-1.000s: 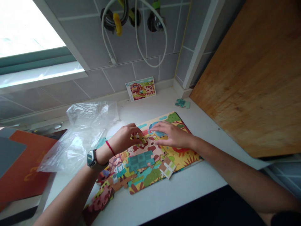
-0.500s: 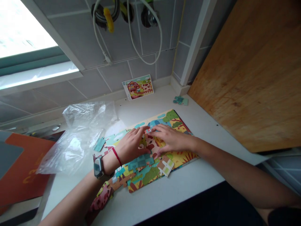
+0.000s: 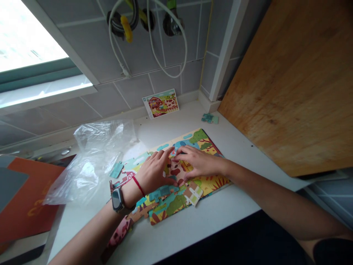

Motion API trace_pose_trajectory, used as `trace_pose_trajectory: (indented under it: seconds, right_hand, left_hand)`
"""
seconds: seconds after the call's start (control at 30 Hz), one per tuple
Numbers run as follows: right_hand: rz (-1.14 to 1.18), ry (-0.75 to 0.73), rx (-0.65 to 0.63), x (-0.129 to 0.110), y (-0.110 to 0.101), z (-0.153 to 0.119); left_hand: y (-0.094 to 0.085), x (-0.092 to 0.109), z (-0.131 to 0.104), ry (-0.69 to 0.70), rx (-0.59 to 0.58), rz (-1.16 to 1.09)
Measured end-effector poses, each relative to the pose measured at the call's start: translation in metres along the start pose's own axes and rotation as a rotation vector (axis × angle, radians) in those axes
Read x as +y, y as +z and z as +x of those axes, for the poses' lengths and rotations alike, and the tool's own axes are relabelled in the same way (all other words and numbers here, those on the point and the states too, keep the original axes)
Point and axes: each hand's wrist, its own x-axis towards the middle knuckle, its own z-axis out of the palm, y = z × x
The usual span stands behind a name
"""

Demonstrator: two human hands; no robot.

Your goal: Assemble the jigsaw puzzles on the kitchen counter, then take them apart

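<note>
Both hands rest over a colourful jigsaw puzzle (image 3: pixel 176 204) that lies on a patterned board. My left hand (image 3: pixel 156 169), with a watch and a red string at the wrist, is curved over the middle with thumb and fingers apart. Facing it, my right hand (image 3: pixel 200 162) touches the cow-patterned pieces (image 3: pixel 178 171) between the two hands, its thumb and fingers also apart. A loose piece with a white fence (image 3: pixel 195 195) lies tilted at the near edge. Pink spotted pieces (image 3: pixel 120 232) are partly behind my left forearm.
A picture card (image 3: pixel 161 103) leans on the wall. Teal pieces (image 3: pixel 210 118) lie in the far corner, another teal piece (image 3: pixel 116 169) beside a clear plastic bag (image 3: pixel 91 162). An orange item (image 3: pixel 33 195) is at left, a wooden panel (image 3: pixel 292 88) at right.
The view has shifted slightly. My left hand has turned a little and moved slightly over the puzzle; my right hand has barely moved.
</note>
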Motion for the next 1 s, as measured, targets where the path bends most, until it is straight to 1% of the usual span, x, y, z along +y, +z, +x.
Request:
trace_pose_trajectory:
  seconds: [0.13, 0.2, 0.3, 0.37, 0.43, 0.53, 0.6, 0.7, 0.77, 0.87, 1.0]
  right_hand:
    - [0.122, 0.028, 0.029, -0.005, 0.001, 0.000]
    - [0.211, 0.012, 0.073, -0.008, 0.003, 0.001]
    - [0.354, -0.013, 0.226, -0.009, 0.011, 0.005]
    - [0.450, 0.028, 0.329, -0.008, 0.016, 0.008]
    - [0.491, 0.076, 0.372, -0.006, 0.017, 0.009]
    - [0.378, 0.101, 0.342, -0.002, 0.010, 0.007]
    - [0.252, 0.107, 0.244, -0.002, 0.002, 0.003]
    - [0.108, 0.092, 0.034, -0.003, -0.007, -0.004]
    - [0.056, 0.071, -0.030, -0.006, -0.007, -0.007]
    - [0.051, 0.069, 0.023, -0.009, -0.002, -0.007]
    - [0.123, 0.030, 0.120, -0.010, 0.006, -0.002]
  left_hand:
    - [0.001, -0.001, 0.001, -0.014, -0.013, -0.009]
    - [0.001, -0.002, 0.002, -0.021, -0.018, -0.015]
    - [0.002, -0.002, 0.003, -0.006, -0.006, -0.035]
    - [0.002, -0.002, 0.003, 0.024, 0.000, -0.056]
    - [0.001, -0.002, 0.003, 0.040, -0.006, -0.070]
    - [-0.003, 0.000, 0.004, 0.028, -0.054, -0.042]
    - [-0.006, 0.001, 0.005, 0.024, -0.086, -0.018]
    - [-0.010, 0.001, 0.006, 0.044, -0.093, -0.013]
    - [-0.010, 0.000, 0.006, 0.060, -0.080, -0.006]
    - [-0.009, -0.004, 0.005, 0.085, -0.026, -0.012]
    - [-0.010, -0.004, 0.006, 0.157, 0.033, -0.091]
